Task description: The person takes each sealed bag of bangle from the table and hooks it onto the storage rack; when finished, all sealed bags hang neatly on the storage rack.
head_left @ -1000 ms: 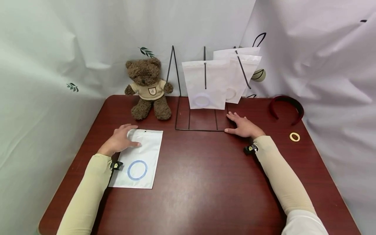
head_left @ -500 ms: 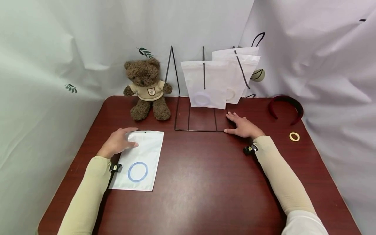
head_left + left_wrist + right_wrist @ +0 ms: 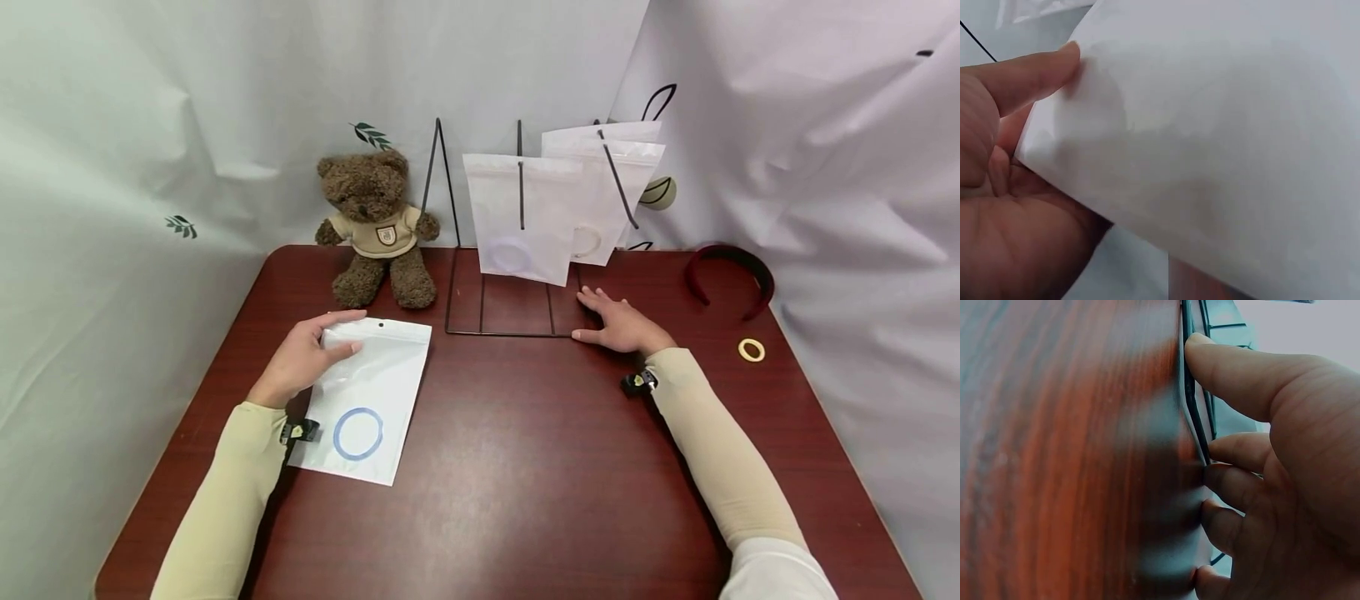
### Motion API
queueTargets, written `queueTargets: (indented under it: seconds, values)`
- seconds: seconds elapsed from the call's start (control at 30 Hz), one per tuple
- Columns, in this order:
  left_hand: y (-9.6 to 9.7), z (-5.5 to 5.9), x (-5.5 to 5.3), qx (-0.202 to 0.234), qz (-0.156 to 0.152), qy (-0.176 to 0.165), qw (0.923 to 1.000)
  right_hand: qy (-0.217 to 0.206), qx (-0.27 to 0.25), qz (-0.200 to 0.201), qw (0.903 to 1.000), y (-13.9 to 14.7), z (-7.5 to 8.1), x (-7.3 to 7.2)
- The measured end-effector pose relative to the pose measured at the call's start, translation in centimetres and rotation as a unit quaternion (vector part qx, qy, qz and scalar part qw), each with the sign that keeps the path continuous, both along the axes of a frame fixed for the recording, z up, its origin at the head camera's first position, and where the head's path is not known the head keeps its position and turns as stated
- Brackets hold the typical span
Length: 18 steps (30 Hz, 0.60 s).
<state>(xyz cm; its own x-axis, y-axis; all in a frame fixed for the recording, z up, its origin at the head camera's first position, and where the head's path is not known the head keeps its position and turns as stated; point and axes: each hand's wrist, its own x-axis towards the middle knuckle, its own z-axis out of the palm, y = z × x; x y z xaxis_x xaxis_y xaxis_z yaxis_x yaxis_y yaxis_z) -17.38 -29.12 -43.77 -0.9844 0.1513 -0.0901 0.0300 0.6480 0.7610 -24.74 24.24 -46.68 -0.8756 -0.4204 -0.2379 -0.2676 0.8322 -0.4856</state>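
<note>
A flat white zip pouch (image 3: pixel 397 375) with a blue ring on its lower part is in my left hand (image 3: pixel 296 362). My thumb lies over its upper left side in the head view, the other fingers beneath. In the left wrist view the pouch (image 3: pixel 1222 144) fills most of the picture, tilted off the table. My right hand (image 3: pixel 622 323) rests at the front right corner of a black wire rack (image 3: pixel 510 333). In the right wrist view the thumb touches the rack's wire (image 3: pixel 1190 394), while the spread fingertips rest on the table.
Several white pouches (image 3: pixel 525 200) hang from the rack's prongs. A brown teddy bear (image 3: pixel 382 217) sits left of the rack. To the right lie a dark red headband (image 3: pixel 731 254) and a small yellow ring (image 3: pixel 752 350). White cloth surrounds the dark red table (image 3: pixel 525 467).
My left hand has taken hold of the pouch and raised it slightly, tilting and shifting it to the right. The front hanging pouch has swung a little. My right hand stays in place.
</note>
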Motion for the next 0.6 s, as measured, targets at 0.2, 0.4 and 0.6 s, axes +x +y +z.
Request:
queueTargets:
  seconds: [0.2, 0.4, 0.6]
  values:
    - [1.3, 0.5, 0.0, 0.023, 0.007, 0.023, 0.9995, 0.001, 0.001, 0.0, 1.0, 0.1, -0.1, 0.1]
    - [2.4, 1.2, 0.1, 0.062, 0.013, 0.05, 0.9967, 0.003, 0.0, -0.001, 1.0, 0.0, 0.0, 0.2]
    - [3.6, 2.1, 0.3, 0.094, 0.004, 0.079, 0.9924, 0.004, 0.001, -0.003, 1.0, 0.1, -0.2, 0.1]
